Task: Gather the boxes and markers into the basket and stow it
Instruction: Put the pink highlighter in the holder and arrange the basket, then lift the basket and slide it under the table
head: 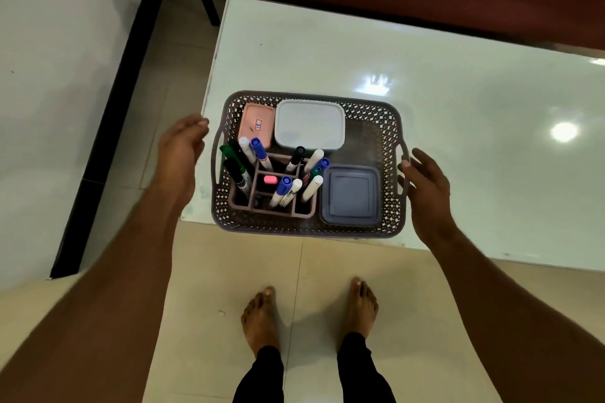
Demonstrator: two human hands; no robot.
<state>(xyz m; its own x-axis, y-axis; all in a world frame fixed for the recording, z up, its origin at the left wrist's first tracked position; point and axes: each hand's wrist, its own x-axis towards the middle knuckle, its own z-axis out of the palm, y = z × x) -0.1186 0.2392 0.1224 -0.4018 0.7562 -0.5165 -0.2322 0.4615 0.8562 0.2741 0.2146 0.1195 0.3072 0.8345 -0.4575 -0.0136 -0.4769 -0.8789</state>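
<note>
Reaching for both handles now, we judge. Our left hand [181, 149] open, fingers loosely curved, just beside left handle, not touching. Basket [386, 114] sits on table [458, 147] near front-left corner, packed: pink box [257, 124], white box [309, 124], markers [278, 170] upright in divider caddy [306, 209], grey box [350, 196]. Our right hand [425, 186] open, fingertips at right handle; gathering looks done, lift and stow left.

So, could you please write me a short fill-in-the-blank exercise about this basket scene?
1. The basket rests on the white ____.
2. The box nearest the right hand has a ____ lid.
3. The markers stand in a divided ____.
4. The left hand is ____ and empty.

Missing words: table; grey; holder; open
</note>
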